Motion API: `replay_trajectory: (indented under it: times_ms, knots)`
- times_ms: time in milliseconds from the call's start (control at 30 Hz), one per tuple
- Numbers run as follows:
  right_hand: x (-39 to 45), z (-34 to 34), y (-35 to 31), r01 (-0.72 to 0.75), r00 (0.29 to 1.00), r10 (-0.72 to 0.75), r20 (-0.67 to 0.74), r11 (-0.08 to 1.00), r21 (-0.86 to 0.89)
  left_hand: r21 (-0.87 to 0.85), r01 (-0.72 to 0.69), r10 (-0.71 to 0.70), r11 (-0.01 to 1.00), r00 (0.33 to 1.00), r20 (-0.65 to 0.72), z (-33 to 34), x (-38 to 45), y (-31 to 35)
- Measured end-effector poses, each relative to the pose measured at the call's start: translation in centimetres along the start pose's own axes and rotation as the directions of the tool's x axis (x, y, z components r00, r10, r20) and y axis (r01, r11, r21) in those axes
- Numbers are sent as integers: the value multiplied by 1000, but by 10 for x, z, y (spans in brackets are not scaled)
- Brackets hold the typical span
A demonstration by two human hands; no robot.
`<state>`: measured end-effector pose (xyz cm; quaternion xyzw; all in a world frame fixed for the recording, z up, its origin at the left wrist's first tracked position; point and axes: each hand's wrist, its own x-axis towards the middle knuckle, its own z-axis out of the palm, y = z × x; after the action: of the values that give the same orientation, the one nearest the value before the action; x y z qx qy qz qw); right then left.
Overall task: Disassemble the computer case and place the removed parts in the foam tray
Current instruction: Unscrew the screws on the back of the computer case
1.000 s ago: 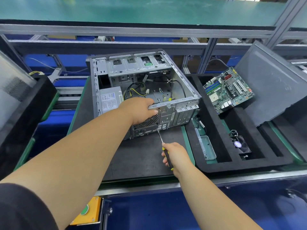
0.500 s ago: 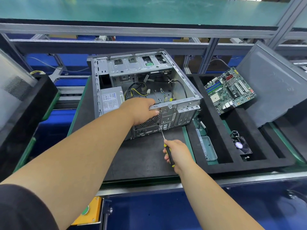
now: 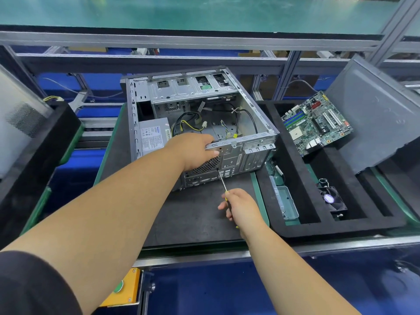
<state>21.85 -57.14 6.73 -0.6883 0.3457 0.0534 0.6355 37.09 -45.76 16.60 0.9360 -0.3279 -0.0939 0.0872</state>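
Note:
The open grey computer case (image 3: pixel 250 105) lies on its side on a black mat, with a power supply (image 3: pixel 152 135) and loose cables (image 3: pixel 188 123) inside. My left hand (image 3: pixel 193 151) grips the case's near top edge above the rear fan grille. My right hand (image 3: pixel 241 205) holds a yellow-and-black screwdriver (image 3: pixel 222 181), whose tip touches the rear panel just below the grille. To the right, the black foam tray (image 3: pixel 341 226) holds a green motherboard (image 3: pixel 316 123), a small fan (image 3: pixel 330 198) and a clear-green part (image 3: pixel 286 201).
A grey side panel (image 3: pixel 372 114) leans on the tray's far right. Another black foam tray (image 3: pixel 45 144) with a pale panel sits at left. An aluminium frame rail (image 3: pixel 204 39) runs across behind the case. A yellow button box (image 3: pixel 122 289) hangs below the bench edge.
The view has shifted slightly. My right hand with the screwdriver has edged right a little, with the tip still at the rear panel. My left hand has kept its grip on the case.

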Motion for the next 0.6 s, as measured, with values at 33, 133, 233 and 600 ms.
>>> replay_trajectory:
  times_ms: [33, 133, 233, 600]
  knots:
    - [0, -1, 2, 60, 998, -61, -12, 996, -69, -4, 1, -1, 1000, 1000, -3, 0, 0, 0]
    - [0, -1, 8, 166, 985, -171, -11, 966, -197, -5, -1, 1, 1000, 1000, -5, 0, 0, -1]
    - [2, -3, 13, 203, 970, -227, -88, 954, -223, -5, -5, 5, 1000, 1000, 5, -1, 1, -2]
    - [1, -4, -7, -111, 992, 112, 66, 994, -11, -2, -15, 15, 1000, 1000, -14, 3, 2, -3]
